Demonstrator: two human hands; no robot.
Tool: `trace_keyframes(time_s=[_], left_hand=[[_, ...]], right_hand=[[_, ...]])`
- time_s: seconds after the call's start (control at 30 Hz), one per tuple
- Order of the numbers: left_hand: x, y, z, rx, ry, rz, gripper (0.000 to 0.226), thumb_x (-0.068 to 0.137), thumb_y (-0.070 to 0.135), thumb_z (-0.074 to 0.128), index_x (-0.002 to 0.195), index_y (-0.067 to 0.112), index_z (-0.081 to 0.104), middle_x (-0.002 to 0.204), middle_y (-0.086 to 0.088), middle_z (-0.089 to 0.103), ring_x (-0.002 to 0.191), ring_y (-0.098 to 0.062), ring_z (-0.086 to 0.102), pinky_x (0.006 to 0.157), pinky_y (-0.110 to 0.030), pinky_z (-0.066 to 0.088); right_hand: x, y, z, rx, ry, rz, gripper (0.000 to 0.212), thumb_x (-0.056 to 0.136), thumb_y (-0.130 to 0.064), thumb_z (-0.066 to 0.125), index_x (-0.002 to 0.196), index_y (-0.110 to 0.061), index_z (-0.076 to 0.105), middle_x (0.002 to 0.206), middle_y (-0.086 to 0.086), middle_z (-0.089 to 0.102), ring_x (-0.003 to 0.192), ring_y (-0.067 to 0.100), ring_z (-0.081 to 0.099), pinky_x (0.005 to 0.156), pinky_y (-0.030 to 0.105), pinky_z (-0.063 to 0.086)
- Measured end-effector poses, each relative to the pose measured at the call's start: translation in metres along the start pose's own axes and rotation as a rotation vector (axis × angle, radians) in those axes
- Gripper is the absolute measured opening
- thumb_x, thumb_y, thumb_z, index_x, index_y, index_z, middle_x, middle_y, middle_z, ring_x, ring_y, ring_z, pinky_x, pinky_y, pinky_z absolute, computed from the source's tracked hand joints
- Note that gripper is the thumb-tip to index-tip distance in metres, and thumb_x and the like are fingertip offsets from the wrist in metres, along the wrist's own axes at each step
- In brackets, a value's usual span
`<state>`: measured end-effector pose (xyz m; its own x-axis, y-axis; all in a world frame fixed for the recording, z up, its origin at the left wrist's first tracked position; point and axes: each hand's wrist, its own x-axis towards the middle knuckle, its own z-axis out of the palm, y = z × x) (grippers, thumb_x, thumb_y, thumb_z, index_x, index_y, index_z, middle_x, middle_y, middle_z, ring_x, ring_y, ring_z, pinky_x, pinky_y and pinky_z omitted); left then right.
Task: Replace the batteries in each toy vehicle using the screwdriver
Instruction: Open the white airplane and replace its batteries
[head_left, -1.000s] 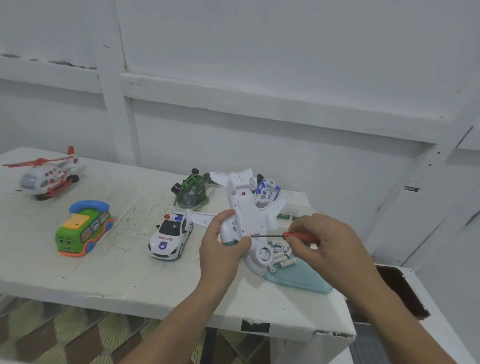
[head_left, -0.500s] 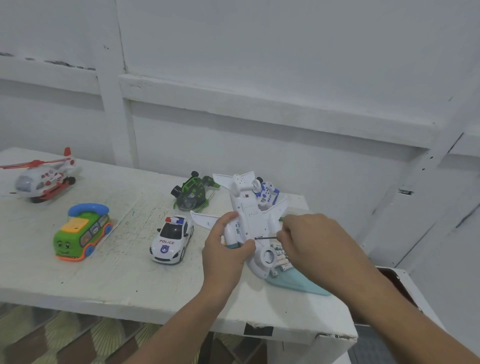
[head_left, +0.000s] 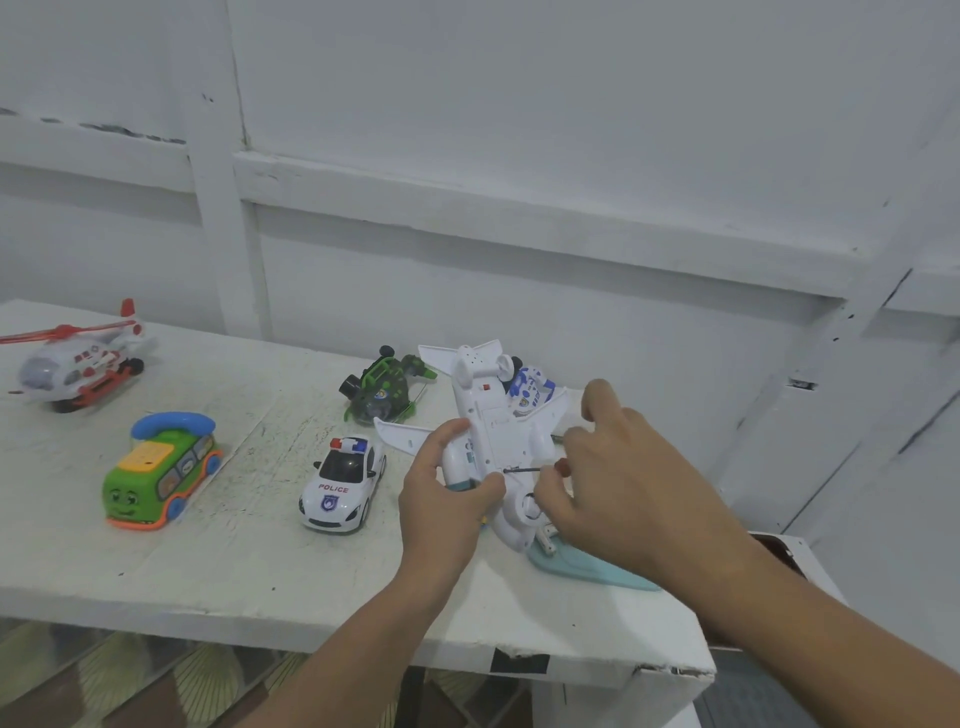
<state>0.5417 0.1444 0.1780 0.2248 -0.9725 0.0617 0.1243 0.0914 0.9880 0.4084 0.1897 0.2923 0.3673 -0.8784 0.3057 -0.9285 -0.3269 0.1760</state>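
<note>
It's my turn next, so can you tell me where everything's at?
Left hand grips the plane, belly up.
Right hand pinches the screwdriver, tip on the plane's belly.
Batteries lie by the teal tray, mostly hidden under the right hand.
Done: cannot tell.
To do: the plane, then likely the police car, bus, helicopter and green toy.

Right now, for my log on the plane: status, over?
Left hand grips the toy plane, underside up. Right hand pinches the screwdriver, tip at the underside. Nothing in the way.
</note>
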Motion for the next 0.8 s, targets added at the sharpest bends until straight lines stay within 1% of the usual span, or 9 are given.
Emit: trace_keyframes(time_s=[0.1,0.2,0.27,0.37,0.5,0.6,0.67,0.73,0.8], left_hand=[[0.0,-0.001,0.0,-0.006,-0.007,-0.013,0.057,0.071,0.001,0.076,0.11,0.041,0.063,0.084,0.029,0.071,0.064,-0.001,0.064,0.074,-0.053,0.06],[0.001,-0.001,0.0,-0.005,-0.007,-0.013,0.057,0.072,0.0,0.076,0.109,0.042,0.064,0.085,0.026,0.072,0.066,-0.006,0.066,0.072,-0.053,0.06],[0.002,-0.001,-0.001,-0.009,-0.002,-0.014,0.058,0.075,-0.003,0.075,0.11,0.041,0.063,0.085,0.027,0.071,0.064,-0.004,0.066,0.071,-0.052,0.061],[0.003,-0.001,-0.002,-0.003,-0.003,-0.009,0.057,0.075,-0.003,0.075,0.111,0.04,0.063,0.083,0.027,0.071,0.062,-0.003,0.064,0.071,-0.049,0.061],[0.002,0.0,-0.002,-0.004,-0.006,-0.006,0.058,0.074,-0.002,0.075,0.109,0.042,0.064,0.091,0.026,0.071,0.068,-0.003,0.067,0.073,-0.049,0.061],[0.002,0.0,-0.003,-0.023,0.002,-0.017,0.059,0.073,-0.003,0.075,0.108,0.043,0.064,0.09,0.024,0.071,0.069,-0.004,0.067,0.072,-0.051,0.061],[0.002,0.001,-0.004,-0.024,0.004,-0.018,0.059,0.074,-0.003,0.075,0.106,0.044,0.064,0.088,0.025,0.071,0.068,-0.004,0.066,0.072,-0.05,0.061],[0.002,0.003,-0.005,-0.017,0.002,-0.009,0.058,0.074,-0.003,0.075,0.107,0.043,0.064,0.085,0.028,0.07,0.066,-0.001,0.064,0.074,-0.048,0.061],[0.002,0.004,-0.005,-0.012,-0.004,-0.009,0.057,0.075,-0.003,0.074,0.108,0.041,0.063,0.082,0.032,0.068,0.064,0.003,0.063,0.074,-0.047,0.061]], right_hand=[[0.006,0.001,-0.004,-0.185,-0.058,-0.242,0.055,0.058,0.0,0.064,0.044,-0.017,0.014,0.05,-0.001,0.008,0.065,0.028,0.042,0.049,0.026,0.0],[0.009,0.01,0.007,-0.222,-0.056,-0.144,0.053,0.043,-0.004,0.078,0.045,-0.018,0.028,0.052,0.006,0.035,0.046,0.016,0.027,0.046,0.024,0.002],[0.007,0.008,0.006,-0.194,-0.101,-0.044,0.041,0.046,-0.002,0.082,0.065,-0.013,0.047,0.085,0.019,0.053,0.046,0.01,0.006,0.042,0.024,0.004],[0.003,0.004,0.005,-0.17,-0.051,-0.027,0.043,0.075,0.006,0.056,0.107,-0.018,0.038,0.121,0.016,0.037,0.059,0.019,0.028,0.044,0.026,0.012],[0.006,-0.006,-0.01,-0.291,-0.126,-0.019,0.062,0.066,0.011,0.035,0.119,-0.021,0.03,0.096,0.006,0.037,0.061,0.02,0.029,0.046,0.029,0.013],[0.008,-0.006,0.001,-0.262,-0.049,0.003,0.035,0.08,-0.006,0.056,0.107,-0.018,0.038,0.081,0.002,0.036,0.065,0.023,0.031,0.049,0.029,0.018],[0.008,-0.002,0.008,-0.212,0.045,0.009,0.014,0.076,-0.02,0.055,0.069,-0.015,0.043,0.063,0.004,0.034,0.059,0.023,0.026,0.048,0.028,0.015],[0.008,-0.001,0.013,-0.142,0.071,-0.083,0.032,0.074,-0.02,0.041,0.052,-0.017,0.018,0.055,0.006,0.023,0.056,0.02,0.023,0.049,0.024,0.008],[0.009,0.001,0.016,-0.183,0.124,-0.138,0.047,0.059,-0.011,0.063,0.052,-0.018,0.017,0.054,0.006,0.027,0.055,0.019,0.022,0.048,0.024,0.01]])
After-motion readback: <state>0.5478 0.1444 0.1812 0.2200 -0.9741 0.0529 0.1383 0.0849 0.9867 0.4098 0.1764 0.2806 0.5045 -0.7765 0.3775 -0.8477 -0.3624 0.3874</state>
